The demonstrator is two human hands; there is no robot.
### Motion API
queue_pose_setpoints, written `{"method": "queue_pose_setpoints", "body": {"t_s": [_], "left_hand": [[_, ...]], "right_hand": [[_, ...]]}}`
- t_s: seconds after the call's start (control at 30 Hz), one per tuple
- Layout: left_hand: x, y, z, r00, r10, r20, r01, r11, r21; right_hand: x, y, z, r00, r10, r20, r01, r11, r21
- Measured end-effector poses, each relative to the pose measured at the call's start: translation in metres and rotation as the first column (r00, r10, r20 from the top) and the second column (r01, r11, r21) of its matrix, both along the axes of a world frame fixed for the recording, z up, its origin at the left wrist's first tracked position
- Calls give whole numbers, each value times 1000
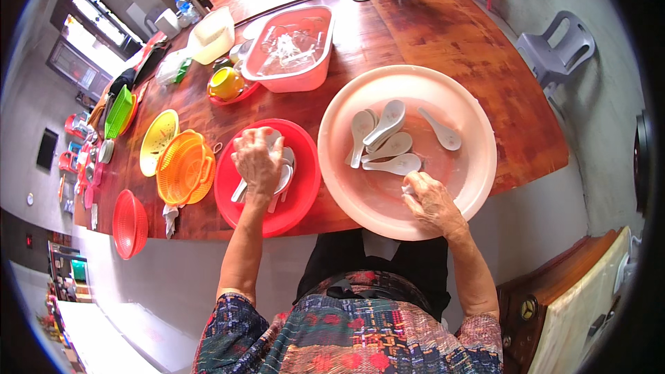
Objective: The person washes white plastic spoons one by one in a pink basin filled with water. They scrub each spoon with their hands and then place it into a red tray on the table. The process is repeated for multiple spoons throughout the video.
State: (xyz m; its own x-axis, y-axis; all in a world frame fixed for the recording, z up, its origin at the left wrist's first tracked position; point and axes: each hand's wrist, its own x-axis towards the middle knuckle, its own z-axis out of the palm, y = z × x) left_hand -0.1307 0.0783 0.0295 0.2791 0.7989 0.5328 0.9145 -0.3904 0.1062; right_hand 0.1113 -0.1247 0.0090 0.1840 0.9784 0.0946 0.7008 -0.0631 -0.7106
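Note:
A wide pale pink basin [478, 159] stands at the table's front edge, with several white soup spoons [393, 119] heaped in it and one lying apart. My right hand [435, 204] is inside this basin near its front rim, fingers curled together; a small whitish bit shows at the fingertips, too hidden to name. To the left, a smaller red basin [305, 197] holds more white soup spoons [285, 174]. Over it is my left hand [256, 163], palm down with bent fingers, closed on a white spoon [274, 137] whose bowl shows beside the fingertips.
Orange [183, 170] and yellow colanders [159, 140] stand left of the red basin, with a red basket [130, 224] at the table edge. Behind are a yellow bowl [226, 84] and a pink tub [294, 83] of clear items. A grey chair [556, 48] stands beyond the right edge.

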Motion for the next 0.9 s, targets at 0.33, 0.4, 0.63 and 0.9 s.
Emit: {"method": "queue_pose_setpoints", "body": {"t_s": [0.33,0.4,0.63,0.9], "left_hand": [[124,-64,-29,557,-758,-340,591,649,-480],[132,-62,-36,537,-756,-374,584,654,-482],[138,-64,-37,708,-706,-22,469,493,-733],[136,-54,-42,849,47,527,511,-328,-795]], "right_hand": [[20,18,6,970,-54,235,67,997,-50],[24,28,-5,922,60,383,-23,995,-99],[24,41,-41,663,188,725,-84,981,-178],[29,44,-25,901,306,307,-258,948,-187]]}}
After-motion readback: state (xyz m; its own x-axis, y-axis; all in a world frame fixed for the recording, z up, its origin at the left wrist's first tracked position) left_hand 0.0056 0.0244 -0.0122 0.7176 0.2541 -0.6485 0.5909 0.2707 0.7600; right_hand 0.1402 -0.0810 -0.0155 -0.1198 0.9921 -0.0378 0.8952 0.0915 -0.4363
